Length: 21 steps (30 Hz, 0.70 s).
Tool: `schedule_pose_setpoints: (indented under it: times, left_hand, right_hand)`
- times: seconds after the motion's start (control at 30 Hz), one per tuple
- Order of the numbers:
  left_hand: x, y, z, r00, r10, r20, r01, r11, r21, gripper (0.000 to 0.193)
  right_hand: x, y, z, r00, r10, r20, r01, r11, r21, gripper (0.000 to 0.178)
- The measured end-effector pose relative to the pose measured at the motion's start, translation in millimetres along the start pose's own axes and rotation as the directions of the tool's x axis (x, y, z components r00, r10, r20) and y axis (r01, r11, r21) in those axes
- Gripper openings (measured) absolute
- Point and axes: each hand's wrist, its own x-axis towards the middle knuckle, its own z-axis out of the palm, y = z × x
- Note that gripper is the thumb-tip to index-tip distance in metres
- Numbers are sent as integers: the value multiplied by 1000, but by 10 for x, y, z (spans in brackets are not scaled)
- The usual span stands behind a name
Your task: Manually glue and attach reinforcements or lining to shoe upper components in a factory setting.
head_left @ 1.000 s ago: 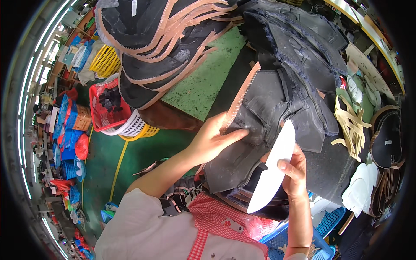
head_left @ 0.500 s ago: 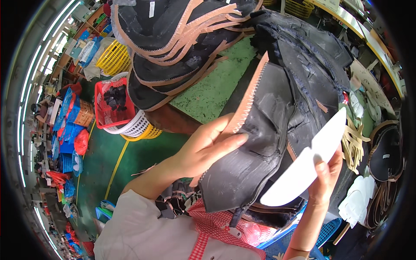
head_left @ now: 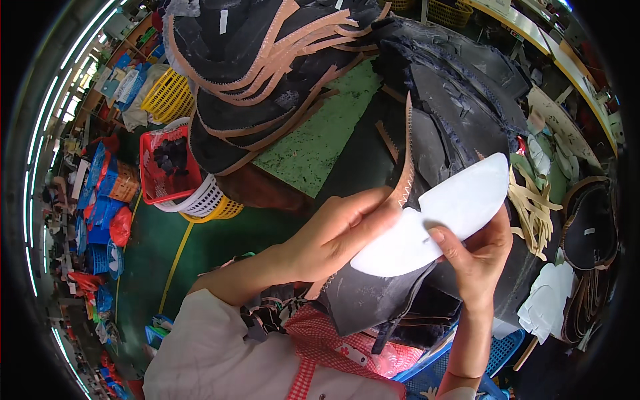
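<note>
My left hand (head_left: 337,233) is closed on the edge of a black, leather-like cut panel (head_left: 370,297). Along that edge runs a tan strip (head_left: 406,163) with zigzag stitching, its upper end standing up beyond my fingers. In my right hand (head_left: 477,257) is a smooth white cut-out piece (head_left: 470,190), two rounded lobes with a notch between them, pinched near the notch under my thumb. The white piece lies across the front of the black panel and hides its middle. Its left lobe reaches my left fingers; whether they grip it too is hidden.
Tan-edged black panels (head_left: 233,60) are piled at upper left on a green tabletop (head_left: 320,143); more black panels (head_left: 460,87) lie beyond my hands. At right are tan strips (head_left: 531,207) and white cut-outs (head_left: 547,300). A red basket (head_left: 148,167) stands left.
My right hand has brought the white piece leftward over the black panel, turning it flatter, up to my left hand. The black panel has tilted, so its tan edge stands more upright.
</note>
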Motion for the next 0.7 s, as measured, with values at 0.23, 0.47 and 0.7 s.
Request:
schedule_pose_setpoints:
  times: [0.23, 0.47, 0.7]
  left_hand:
    - [-49, 28, -87, 993, 73, 98, -87, 985, 152, 38]
    - [-18, 461, -510, 874, -114, 472, -53, 944, 326, 27]
    - [154, 351, -542, 717, -43, 696, -125, 974, 188, 26]
  right_hand:
    - [-6, -39, -194, 999, 2, 49, 4, 992, -123, 64]
    - [318, -564, -403, 921, -80, 382, 171, 963, -209, 30]
    - [428, -408, -240, 804, 57, 592, 122, 958, -258, 33]
